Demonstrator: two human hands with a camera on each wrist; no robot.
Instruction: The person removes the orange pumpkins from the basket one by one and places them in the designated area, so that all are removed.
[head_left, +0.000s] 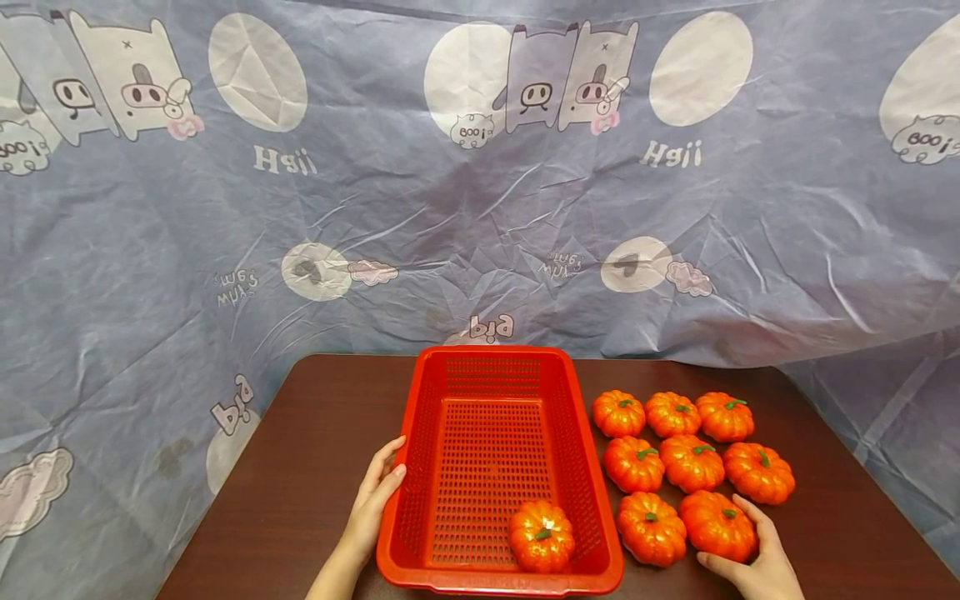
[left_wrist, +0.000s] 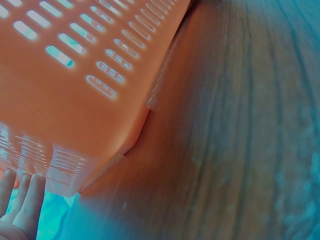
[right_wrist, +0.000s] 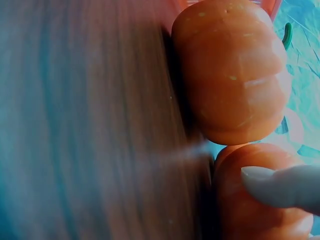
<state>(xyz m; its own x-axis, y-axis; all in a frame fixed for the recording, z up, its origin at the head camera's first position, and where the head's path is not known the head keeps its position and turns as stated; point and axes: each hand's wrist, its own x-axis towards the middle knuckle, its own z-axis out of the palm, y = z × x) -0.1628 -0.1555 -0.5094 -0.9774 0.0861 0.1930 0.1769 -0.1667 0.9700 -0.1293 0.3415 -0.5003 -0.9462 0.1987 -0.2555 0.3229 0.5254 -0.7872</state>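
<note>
A red plastic basket (head_left: 492,467) stands on the table with one small orange pumpkin (head_left: 542,537) inside, near its front right corner. My left hand (head_left: 372,496) rests against the basket's left side, fingers extended; its fingertips (left_wrist: 34,187) show by the slotted wall in the left wrist view. At the front right, my right hand (head_left: 757,554) grips another pumpkin (head_left: 717,525), thumb on the near side and fingers on the right. That thumb (right_wrist: 280,187) lies on the orange skin in the right wrist view, with a neighbouring pumpkin (right_wrist: 232,75) beyond it.
Several more pumpkins with green stems, such as the middle one (head_left: 692,462), sit in rows right of the basket. A dark brown table (head_left: 322,433) bears everything. Behind it hangs a grey-blue printed cloth (head_left: 420,192).
</note>
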